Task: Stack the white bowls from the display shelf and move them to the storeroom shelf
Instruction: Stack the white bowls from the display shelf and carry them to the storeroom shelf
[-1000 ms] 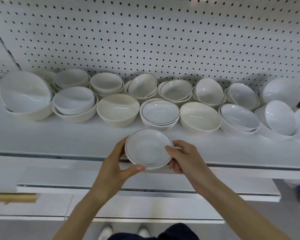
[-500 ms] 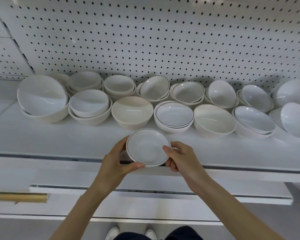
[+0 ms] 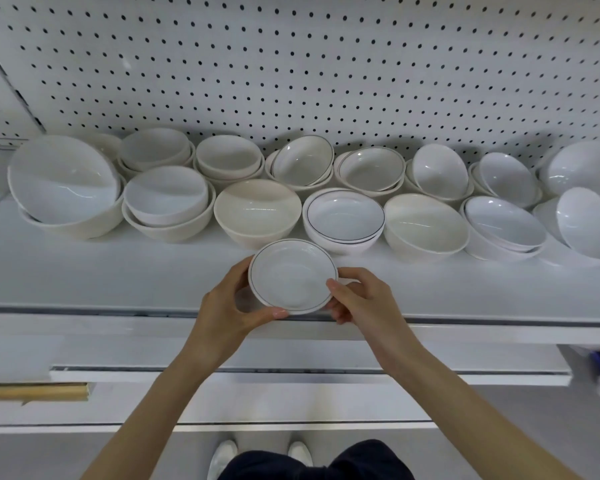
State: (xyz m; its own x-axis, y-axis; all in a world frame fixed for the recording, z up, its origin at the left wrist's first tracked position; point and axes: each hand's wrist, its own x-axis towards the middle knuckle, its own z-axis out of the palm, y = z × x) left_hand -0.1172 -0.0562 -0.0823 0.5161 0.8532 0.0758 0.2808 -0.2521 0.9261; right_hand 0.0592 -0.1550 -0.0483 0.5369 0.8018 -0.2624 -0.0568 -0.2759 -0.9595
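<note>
Both hands hold a small white ceramic bowl with a thin dark rim line (image 3: 292, 276) above the front edge of a white display shelf (image 3: 118, 271): the left hand (image 3: 229, 310) and the right hand (image 3: 364, 299) grip opposite sides. Behind it, white and cream bowls (image 3: 257, 211) sit nested in two rows against a white pegboard (image 3: 291, 64).

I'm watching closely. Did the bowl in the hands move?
Yes, the held bowl shifted a little left, measured against the black-rimmed stack on the shelf.

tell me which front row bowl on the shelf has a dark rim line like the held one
The dark-rimmed bowl stack directly behind the held bowl, fourth from the left; every other front-row bowl has a plain, unlined rim.
</note>
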